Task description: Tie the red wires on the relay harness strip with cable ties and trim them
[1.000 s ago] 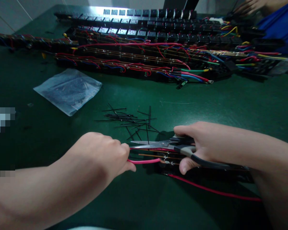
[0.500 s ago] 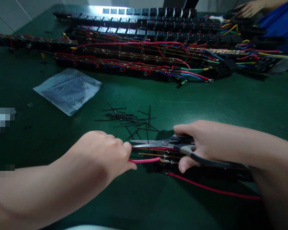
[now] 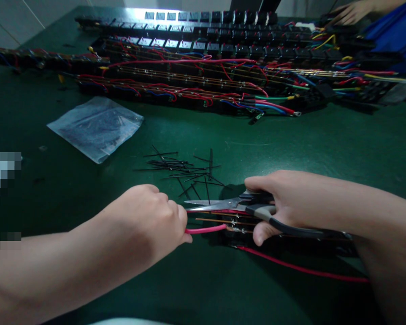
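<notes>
My left hand point(image 3: 149, 219) is closed in a pinch on the end of a pink-red wire point(image 3: 206, 229) that runs right into a black strip point(image 3: 291, 243) lying on the green table. My right hand point(image 3: 277, 198) grips a pair of scissors point(image 3: 223, 205) with grey and black handles. The blades point left, just above the wire and close to my left fingers. A second red wire point(image 3: 301, 268) trails right along the table under my right forearm.
Loose black cable ties point(image 3: 182, 169) lie just beyond my hands. A clear plastic bag point(image 3: 96, 126) of ties sits at the left. Long black socket strips with coloured wiring point(image 3: 203, 76) fill the back. Another person's hand point(image 3: 350, 13) and blue sleeve are at the top right.
My left hand has shifted slightly right along the pink-red wire, towards the scissor tips. My right hand and the scissors have stayed put.
</notes>
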`<state>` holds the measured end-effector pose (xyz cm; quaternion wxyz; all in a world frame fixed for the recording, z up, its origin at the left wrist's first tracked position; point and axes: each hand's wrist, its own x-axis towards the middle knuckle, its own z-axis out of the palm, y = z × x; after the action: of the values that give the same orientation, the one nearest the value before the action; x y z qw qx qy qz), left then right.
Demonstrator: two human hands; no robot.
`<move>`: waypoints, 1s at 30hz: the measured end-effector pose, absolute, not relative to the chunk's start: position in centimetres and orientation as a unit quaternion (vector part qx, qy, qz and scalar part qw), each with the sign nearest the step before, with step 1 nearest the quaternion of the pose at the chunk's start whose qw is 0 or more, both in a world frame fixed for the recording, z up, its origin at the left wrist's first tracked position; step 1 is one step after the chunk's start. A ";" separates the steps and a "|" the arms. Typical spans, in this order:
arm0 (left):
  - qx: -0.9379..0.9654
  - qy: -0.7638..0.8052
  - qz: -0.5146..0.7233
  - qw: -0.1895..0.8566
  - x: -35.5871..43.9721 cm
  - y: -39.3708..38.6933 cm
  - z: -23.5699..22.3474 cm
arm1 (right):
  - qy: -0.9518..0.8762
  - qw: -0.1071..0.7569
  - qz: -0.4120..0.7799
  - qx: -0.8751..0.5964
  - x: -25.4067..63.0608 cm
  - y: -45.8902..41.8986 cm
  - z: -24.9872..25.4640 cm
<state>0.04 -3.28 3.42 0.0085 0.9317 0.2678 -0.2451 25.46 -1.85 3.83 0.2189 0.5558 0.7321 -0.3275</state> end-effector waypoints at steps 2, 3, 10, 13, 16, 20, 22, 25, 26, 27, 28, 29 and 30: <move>0.940 0.254 -0.229 -0.005 0.0 -3.2 3.3 | 0.735 0.219 -0.325 0.553 25.6 -1.8 3.7; 0.943 0.250 -0.221 -0.010 0.0 -3.2 3.3 | 0.737 0.216 -0.324 0.552 25.6 -1.9 3.6; 0.953 0.236 -0.187 -0.033 -0.2 -3.6 2.9 | 0.725 0.220 -0.330 0.563 25.4 -2.0 3.6; 0.956 0.229 -0.176 -0.041 -0.5 -3.6 2.8 | 0.725 0.211 -0.328 0.567 25.4 -2.0 3.6; 0.960 0.233 -0.149 -0.041 -0.8 -3.6 2.7 | 0.728 0.201 -0.328 0.567 25.6 -2.0 3.4; 0.961 0.245 -0.124 -0.035 -1.1 -3.7 2.6 | 0.729 0.197 -0.327 0.568 25.8 -2.1 3.2; 0.961 0.246 -0.122 -0.033 -1.1 -3.7 2.6 | 0.729 0.199 -0.326 0.568 25.9 -2.1 3.2; 0.961 0.247 -0.123 -0.032 -1.2 -3.7 2.5 | 0.732 0.212 -0.316 0.566 25.8 -1.9 3.1; 0.960 0.249 -0.123 -0.032 -1.3 -3.7 2.4 | 0.734 0.214 -0.313 0.563 25.8 -1.8 3.1; 0.959 0.251 -0.124 -0.035 -1.3 -3.7 2.4 | 0.737 0.214 -0.311 0.561 25.7 -1.8 3.0; 0.959 0.252 -0.126 -0.036 -1.3 -3.7 2.4 | 0.741 0.213 -0.308 0.558 25.7 -1.8 2.9; 0.958 0.253 -0.132 -0.036 -1.3 -3.7 2.4 | 0.744 0.214 -0.306 0.554 25.7 -1.8 2.9; 0.957 0.253 -0.138 -0.037 -1.2 -3.6 2.5 | 0.745 0.216 -0.304 0.553 25.7 -1.8 2.9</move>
<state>-1.18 -3.64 2.51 -0.0366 0.9569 0.2528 -0.1384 25.67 -1.75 2.88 0.2158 0.5528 0.7454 -0.3036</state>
